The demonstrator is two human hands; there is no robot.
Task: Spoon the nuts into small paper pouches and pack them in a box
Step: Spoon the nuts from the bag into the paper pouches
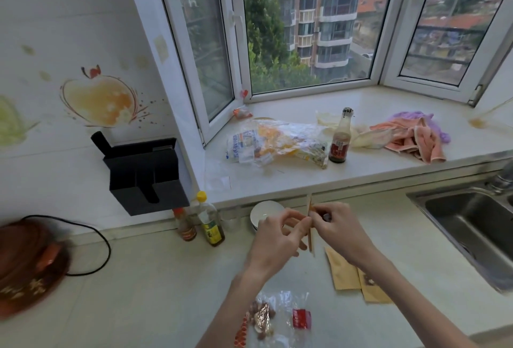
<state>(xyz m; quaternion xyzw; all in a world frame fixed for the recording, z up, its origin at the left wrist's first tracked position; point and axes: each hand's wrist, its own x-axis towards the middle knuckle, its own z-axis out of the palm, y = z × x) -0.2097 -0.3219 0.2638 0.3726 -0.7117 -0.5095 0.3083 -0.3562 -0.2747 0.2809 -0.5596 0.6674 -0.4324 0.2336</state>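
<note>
Seen from the head camera, two bare hands meet above a pale kitchen counter (144, 286), both pinching one small brown paper pouch (310, 232) held edge-on, so that it shows only as a thin upright strip. The left hand (277, 236) curls its thumb and forefinger onto the pouch's edge; the right hand (337, 227) grips the upper edge with bent fingers, and a small dark thing between those fingers is too blurred to name. Two more paper pouches (342, 270) lie flat on the counter just under the right wrist, overlapping. The nuts (262, 317) sit in a clear plastic bag (280, 317) at the bottom edge, beside the left forearm, with a red label; the bag is partly cut off by the frame. One white bowl (265, 213) stands behind the hands, half hidden by them. Two condiment bottles (209, 221) stand against the wall under a black wall-mounted holder (144, 172). On the windowsill (361, 170) are one dark sauce bottle (340, 136), a crumpled plastic bag (274, 142) and a heap of pink and purple cloths (413, 136). A steel sink (472, 225) is cut off at right, a reddish-brown appliance (27, 261) at left.
</note>
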